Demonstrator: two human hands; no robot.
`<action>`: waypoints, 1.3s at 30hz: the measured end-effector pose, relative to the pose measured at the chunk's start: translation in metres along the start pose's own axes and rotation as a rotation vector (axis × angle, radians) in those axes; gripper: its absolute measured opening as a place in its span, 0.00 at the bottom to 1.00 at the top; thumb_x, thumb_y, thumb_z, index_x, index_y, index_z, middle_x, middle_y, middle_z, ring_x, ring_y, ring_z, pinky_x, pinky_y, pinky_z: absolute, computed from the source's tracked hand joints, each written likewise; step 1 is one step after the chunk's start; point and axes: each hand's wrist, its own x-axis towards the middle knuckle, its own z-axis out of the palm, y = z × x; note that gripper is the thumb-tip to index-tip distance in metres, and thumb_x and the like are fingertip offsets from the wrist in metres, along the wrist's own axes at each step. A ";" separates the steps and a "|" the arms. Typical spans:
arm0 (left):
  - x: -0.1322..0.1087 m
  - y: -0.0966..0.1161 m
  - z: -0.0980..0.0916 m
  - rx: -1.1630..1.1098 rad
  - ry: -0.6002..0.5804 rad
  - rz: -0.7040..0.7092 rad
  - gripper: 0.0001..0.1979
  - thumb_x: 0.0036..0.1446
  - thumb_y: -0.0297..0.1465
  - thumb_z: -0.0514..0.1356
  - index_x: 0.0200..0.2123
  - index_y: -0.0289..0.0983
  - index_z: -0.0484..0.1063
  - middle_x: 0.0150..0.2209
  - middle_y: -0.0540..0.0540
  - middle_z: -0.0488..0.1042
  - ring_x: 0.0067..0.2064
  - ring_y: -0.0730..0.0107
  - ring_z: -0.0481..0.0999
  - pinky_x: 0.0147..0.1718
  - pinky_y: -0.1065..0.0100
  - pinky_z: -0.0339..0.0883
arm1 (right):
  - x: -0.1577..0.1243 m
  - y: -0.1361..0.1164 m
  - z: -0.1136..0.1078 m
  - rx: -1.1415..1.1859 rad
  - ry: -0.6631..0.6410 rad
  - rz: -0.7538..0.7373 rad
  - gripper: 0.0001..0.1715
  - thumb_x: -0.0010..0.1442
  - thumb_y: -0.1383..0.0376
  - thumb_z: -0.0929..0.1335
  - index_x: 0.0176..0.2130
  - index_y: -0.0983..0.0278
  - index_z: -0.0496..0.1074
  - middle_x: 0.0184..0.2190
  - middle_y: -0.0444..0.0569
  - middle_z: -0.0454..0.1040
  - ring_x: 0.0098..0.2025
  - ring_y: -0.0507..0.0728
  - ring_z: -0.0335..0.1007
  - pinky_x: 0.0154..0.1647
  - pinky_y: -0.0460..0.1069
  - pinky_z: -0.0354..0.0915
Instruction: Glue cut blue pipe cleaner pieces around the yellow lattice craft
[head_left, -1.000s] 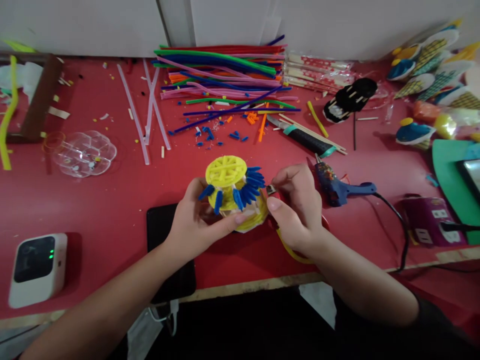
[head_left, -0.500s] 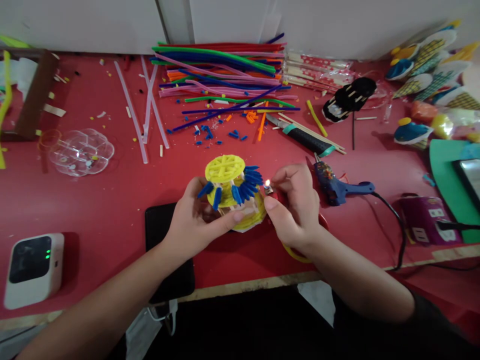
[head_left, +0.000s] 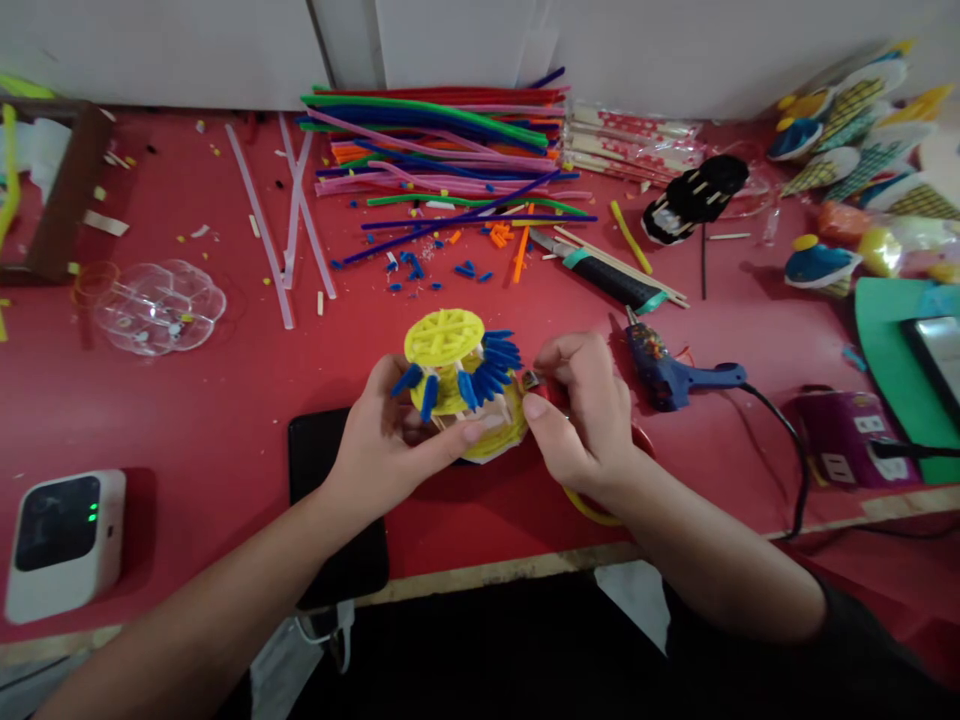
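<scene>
My left hand (head_left: 394, 440) is wrapped round a small yellow craft model (head_left: 457, 385) with a round spoked top and blue pipe-cleaner pieces sticking out of its side. It rests on the red table (head_left: 225, 420). My right hand (head_left: 585, 415) is closed on a red lighter (head_left: 534, 381), whose metal head is held right beside the blue pieces. No flame shows. A yellow loop (head_left: 592, 508) lies under my right wrist.
A blue hot glue gun (head_left: 671, 372) lies just right of my right hand, its cord running to a purple power strip (head_left: 859, 438). Coloured pipe cleaners (head_left: 442, 150), a utility knife (head_left: 604, 278), a clear plastic tray (head_left: 159, 306), a black phone (head_left: 334, 490) and a white device (head_left: 64, 540) lie around.
The lighter was unlit a second ago, showed a small flame half a second ago, and the flame is now out. Both hands stay almost in place.
</scene>
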 end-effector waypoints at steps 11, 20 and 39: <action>0.000 -0.005 -0.002 -0.021 0.022 0.111 0.25 0.51 0.33 0.73 0.50 0.41 0.69 0.48 0.45 0.80 0.47 0.63 0.83 0.44 0.68 0.80 | -0.002 0.011 0.002 0.179 0.069 0.103 0.15 0.61 0.58 0.70 0.45 0.59 0.64 0.27 0.39 0.63 0.24 0.50 0.60 0.22 0.47 0.57; 0.005 -0.010 -0.011 -0.159 0.035 0.132 0.18 0.50 0.38 0.73 0.46 0.47 0.80 0.48 0.47 0.79 0.50 0.61 0.81 0.49 0.63 0.78 | -0.002 0.008 0.004 0.275 0.046 0.016 0.12 0.63 0.68 0.69 0.46 0.57 0.72 0.21 0.36 0.67 0.20 0.49 0.62 0.21 0.46 0.61; 0.007 -0.003 -0.011 -0.360 -0.047 0.072 0.18 0.50 0.29 0.68 0.46 0.46 0.78 0.54 0.49 0.78 0.58 0.53 0.75 0.56 0.55 0.72 | 0.002 0.009 0.011 0.348 0.029 0.149 0.01 0.59 0.67 0.71 0.34 0.61 0.75 0.27 0.42 0.79 0.26 0.50 0.74 0.27 0.44 0.69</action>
